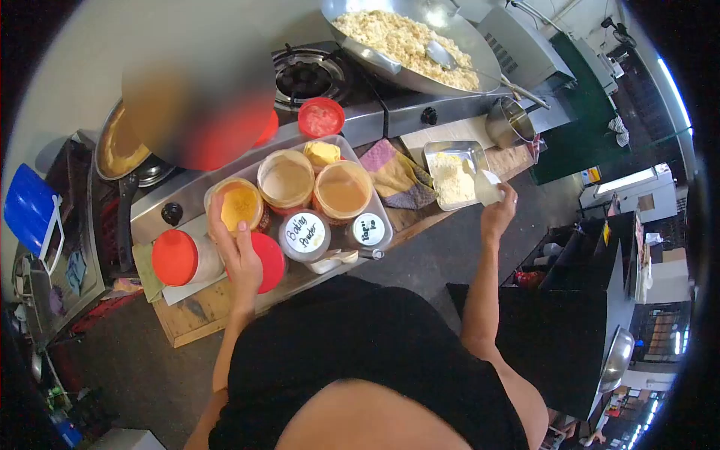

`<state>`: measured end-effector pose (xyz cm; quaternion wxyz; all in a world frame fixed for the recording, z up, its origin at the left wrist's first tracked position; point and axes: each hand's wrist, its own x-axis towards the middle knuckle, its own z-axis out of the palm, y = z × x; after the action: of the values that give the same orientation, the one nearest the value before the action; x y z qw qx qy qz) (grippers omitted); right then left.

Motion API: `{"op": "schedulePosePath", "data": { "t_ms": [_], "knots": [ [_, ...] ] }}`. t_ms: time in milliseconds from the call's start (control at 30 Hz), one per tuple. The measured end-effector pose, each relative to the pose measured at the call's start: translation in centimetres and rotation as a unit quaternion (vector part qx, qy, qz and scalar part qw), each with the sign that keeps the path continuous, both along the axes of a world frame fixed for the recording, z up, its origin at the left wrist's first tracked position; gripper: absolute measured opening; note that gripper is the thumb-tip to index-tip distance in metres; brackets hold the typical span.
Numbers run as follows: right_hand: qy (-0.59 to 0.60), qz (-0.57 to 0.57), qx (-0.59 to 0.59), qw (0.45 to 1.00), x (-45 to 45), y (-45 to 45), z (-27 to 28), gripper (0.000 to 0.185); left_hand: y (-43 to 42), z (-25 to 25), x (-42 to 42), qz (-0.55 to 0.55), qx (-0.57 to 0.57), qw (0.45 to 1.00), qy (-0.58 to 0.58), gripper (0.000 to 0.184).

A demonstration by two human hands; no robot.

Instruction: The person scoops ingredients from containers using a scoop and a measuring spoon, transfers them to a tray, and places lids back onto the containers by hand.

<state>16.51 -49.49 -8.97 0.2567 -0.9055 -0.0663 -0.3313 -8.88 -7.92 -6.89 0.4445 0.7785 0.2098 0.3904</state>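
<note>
My left hand [238,255] is closed on the near rim of an open jar of yellow powder [241,204]. Beside that wrist is a red lid [268,262], partly covered by the hand. My right hand [499,211] pinches a pale, translucent scraper-like piece [489,189] at the right edge of a metal tray [474,148]. Pale yellow powder [454,180] lies in this tray. Two open jars of brownish powder, one farther back [286,178] and one nearer [343,189], stand in a clear plastic tub [384,238] with a white-lidded jar marked "Baking Powder" [304,235].
A large wok [480,45] of crumbly food with a ladle [441,55] sits behind on the stove. At left is a pan [112,154] with its handle pointing toward me. A folded cloth [397,176] separates tub and tray. A metal pot [510,124] stands behind the tray.
</note>
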Motion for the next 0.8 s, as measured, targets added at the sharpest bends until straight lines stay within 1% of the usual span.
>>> {"op": "schedulePosePath", "data": {
  "t_ms": [33,67,167,267,367,400,433,467,500,567,600,700,733,800],
  "knots": [
    [-0.022,-0.010,-0.089,0.996,-0.6,1.2,0.1,0.041,0.0,0.0,0.0,-0.001,0.004,1.000,0.000,0.050],
    [-0.004,0.011,-0.059,0.998,-1.4,2.2,0.3,0.044,0.1,0.0,-0.1,-0.001,0.008,1.000,0.001,0.050],
    [-0.033,0.025,-0.086,0.995,-1.9,2.7,0.3,0.043,0.4,-0.5,-0.2,0.001,0.026,1.000,0.016,0.053],
    [-0.033,-0.003,-0.093,0.995,-2.3,2.7,1.3,0.041,0.4,-0.6,-0.2,0.006,0.030,0.999,0.022,0.054],
    [-0.071,-0.039,-0.011,0.997,-1.1,0.9,0.5,0.039,0.4,-0.6,-0.2,0.005,0.023,1.000,0.019,0.054],
    [-0.046,-0.042,0.101,0.993,-0.3,-0.5,-0.4,0.038,0.4,-0.6,-0.2,0.004,0.020,1.000,0.017,0.054],
    [-0.021,-0.044,0.213,0.976,0.7,-2.2,-1.7,0.037,0.4,-0.6,-0.2,0.003,0.022,1.000,0.018,0.054],
    [0.005,-0.044,0.321,0.946,1.3,-3.0,-2.4,0.037,0.4,-0.6,-0.3,0.004,0.024,1.000,0.018,0.054],
    [0.054,-0.035,0.402,0.913,1.1,-2.8,-1.7,0.037,0.4,-0.5,-0.3,0.006,0.027,0.999,0.019,0.054],
    [0.158,-0.014,0.550,0.820,-0.2,-1.8,0.7,0.039,0.4,-0.7,-0.3,0.000,0.031,0.999,0.022,0.054],
    [0.182,0.048,0.561,0.806,-0.4,-2.0,0.5,0.043,0.5,-0.7,-0.5,0.001,0.034,0.999,0.026,0.053],
    [0.273,0.079,0.574,0.768,-0.3,1.7,3.6,0.045,0.3,-0.2,-0.1,0.005,0.019,1.000,-0.011,0.049],
    [0.314,0.112,0.543,0.771,0.0,2.6,4.5,0.043,0.3,-0.1,-0.2,0.000,0.021,1.000,-0.012,0.049],
    [0.297,0.220,0.425,0.826,0.1,5.6,6.2,0.041,0.2,-0.1,-0.2,0.009,0.028,1.000,-0.008,0.050]
  ]
}}
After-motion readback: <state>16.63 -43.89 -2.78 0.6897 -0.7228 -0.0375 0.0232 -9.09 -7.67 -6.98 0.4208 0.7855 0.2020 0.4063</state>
